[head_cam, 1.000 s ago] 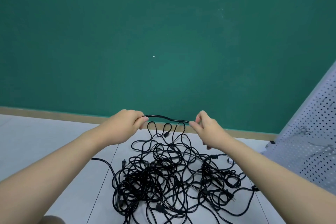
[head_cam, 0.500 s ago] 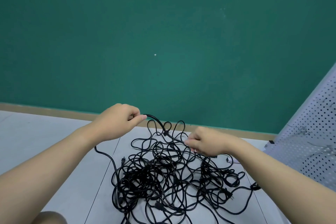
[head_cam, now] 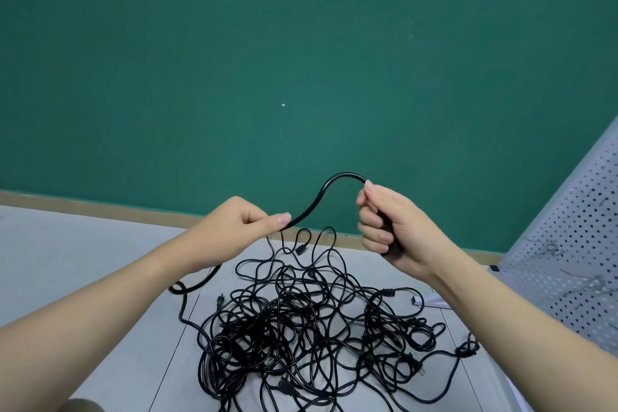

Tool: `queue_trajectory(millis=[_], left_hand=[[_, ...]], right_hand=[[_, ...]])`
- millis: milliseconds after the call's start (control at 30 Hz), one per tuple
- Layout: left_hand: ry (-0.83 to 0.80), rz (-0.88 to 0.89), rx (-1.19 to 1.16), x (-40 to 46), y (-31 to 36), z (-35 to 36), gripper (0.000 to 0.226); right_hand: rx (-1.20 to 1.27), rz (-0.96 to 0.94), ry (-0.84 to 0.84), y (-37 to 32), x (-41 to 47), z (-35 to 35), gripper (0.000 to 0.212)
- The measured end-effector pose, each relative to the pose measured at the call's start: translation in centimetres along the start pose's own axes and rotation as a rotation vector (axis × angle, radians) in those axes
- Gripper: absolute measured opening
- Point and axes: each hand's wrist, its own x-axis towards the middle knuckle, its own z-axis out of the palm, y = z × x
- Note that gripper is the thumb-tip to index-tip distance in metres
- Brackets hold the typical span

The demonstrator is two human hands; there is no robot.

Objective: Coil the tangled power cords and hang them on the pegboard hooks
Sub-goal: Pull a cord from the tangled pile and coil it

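Hands [head_cam: 234, 227] above tangle [head_cam: 311, 328], pegboard [head_cam: 575, 264] right

No text, label, brand, number or sign can be read anywhere in the head view.

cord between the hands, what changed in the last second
The right hand dipped to the pile, then rose gripping the cord, which now arches up from the left hand, still pinching it. The tangled pile and pegboard stayed put.
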Motion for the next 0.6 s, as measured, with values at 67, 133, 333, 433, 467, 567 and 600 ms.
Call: queue_trajectory(millis=[67,133,333,433,467,567,600], left_hand=[[-0.016,-0.010,-0.206,0.1,1.0,0.5,0.069],[-0.039,-0.021,-0.378,0.1,1.8,1.3,0.064],[-0.060,-0.125,-0.803,-0.1,3.4,2.5,0.065],[-0.010,-0.229,-0.873,0.3,4.0,3.0,0.069],[-0.010,-0.269,-0.836,0.4,4.1,3.4,0.069],[-0.140,-0.376,-0.728,0.4,4.3,4.8,0.063],[-0.197,-0.398,-0.709,0.3,4.3,5.2,0.063]], right_hand=[[-0.079,-0.021,0.109,0.6,0.4,0.5,0.030],[-0.104,-0.022,0.147,1.2,0.4,1.2,0.035],[0.103,0.032,0.097,1.0,0.0,2.8,0.045],[0.010,-0.001,0.045,1.0,0.0,3.4,0.050],[-0.023,-0.022,0.040,1.1,0.1,3.6,0.050],[-0.096,-0.088,0.072,1.3,0.6,3.5,0.030],[-0.113,-0.102,0.090,1.2,0.7,3.4,0.023]])
